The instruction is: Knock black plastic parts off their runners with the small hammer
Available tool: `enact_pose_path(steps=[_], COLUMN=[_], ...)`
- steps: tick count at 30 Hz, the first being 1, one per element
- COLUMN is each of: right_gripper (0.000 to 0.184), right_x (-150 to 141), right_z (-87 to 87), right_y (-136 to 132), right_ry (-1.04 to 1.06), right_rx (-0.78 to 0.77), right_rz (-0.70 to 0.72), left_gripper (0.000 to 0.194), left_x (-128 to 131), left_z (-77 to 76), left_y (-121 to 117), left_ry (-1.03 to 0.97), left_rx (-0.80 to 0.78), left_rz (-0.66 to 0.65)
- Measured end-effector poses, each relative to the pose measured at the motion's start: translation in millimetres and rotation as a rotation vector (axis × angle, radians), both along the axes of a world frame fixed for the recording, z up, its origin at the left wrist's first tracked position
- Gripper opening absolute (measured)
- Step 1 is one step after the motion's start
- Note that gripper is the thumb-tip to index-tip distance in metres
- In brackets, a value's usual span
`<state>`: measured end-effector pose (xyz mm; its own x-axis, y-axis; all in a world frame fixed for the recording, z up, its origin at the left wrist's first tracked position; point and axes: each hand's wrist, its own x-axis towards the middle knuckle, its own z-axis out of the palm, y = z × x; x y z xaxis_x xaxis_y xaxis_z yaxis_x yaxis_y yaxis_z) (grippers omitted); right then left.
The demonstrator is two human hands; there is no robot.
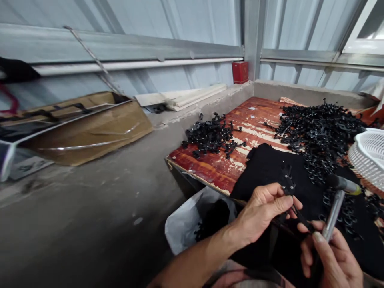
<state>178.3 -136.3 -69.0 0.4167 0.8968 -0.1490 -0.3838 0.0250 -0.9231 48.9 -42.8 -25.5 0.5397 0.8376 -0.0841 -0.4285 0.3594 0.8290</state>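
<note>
My left hand (267, 208) is closed on a small black part (288, 183) with silver studs, thumb and fingers pinching it over the black cloth (261, 172). In my right hand (333, 252) is a small hammer (334, 214) with a metal shaft and a black-ended head, held upright. The right fingertips also touch a dark strip leading from the black part. A large heap of similar black parts (321, 128) lies beyond my hands, and a smaller pile (211, 134) sits at the left of the worn red tabletop (207, 168).
A white plastic basket (367, 154) stands at the right. Below the table's near edge hangs an open white bag (180, 228) with dark contents. Left are a cardboard box (99, 136) and concrete floor (105, 220). A red tin (240, 72) sits in the far corner.
</note>
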Motion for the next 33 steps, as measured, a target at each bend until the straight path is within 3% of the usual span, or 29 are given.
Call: enact_pose_path(steps=[4, 10, 16, 24, 33], right_gripper=[0.020, 0.024, 0.024, 0.024, 0.028], right_x=[11, -7, -12, 0, -10], right_z=[-4.2, 4.3, 5.1, -4.4, -0.7], right_y=[-1, -3, -4, -3, -6], right_ry=[-0.009, -0.006, -0.038, -0.057, -0.075], right_rx=[0.069, 0.033, -0.018, 0.023, -0.059], right_rz=[0.062, 0.062, 0.024, 0.057, -0.008], left_gripper=[0.036, 0.036, 0.036, 0.031, 0.042], left_x=[-6, -5, -6, -6, -9], left_z=[-0.5, -10.1, -11.1, -18.6, -8.6], left_y=[2, 2, 2, 7, 12], left_ry=[0.187, 0.260, 0.209, 0.128, 0.235], left_rx=[0.130, 0.186, 0.140, 0.094, 0.096], left_rz=[-0.002, -0.062, -0.170, -0.191, -0.210])
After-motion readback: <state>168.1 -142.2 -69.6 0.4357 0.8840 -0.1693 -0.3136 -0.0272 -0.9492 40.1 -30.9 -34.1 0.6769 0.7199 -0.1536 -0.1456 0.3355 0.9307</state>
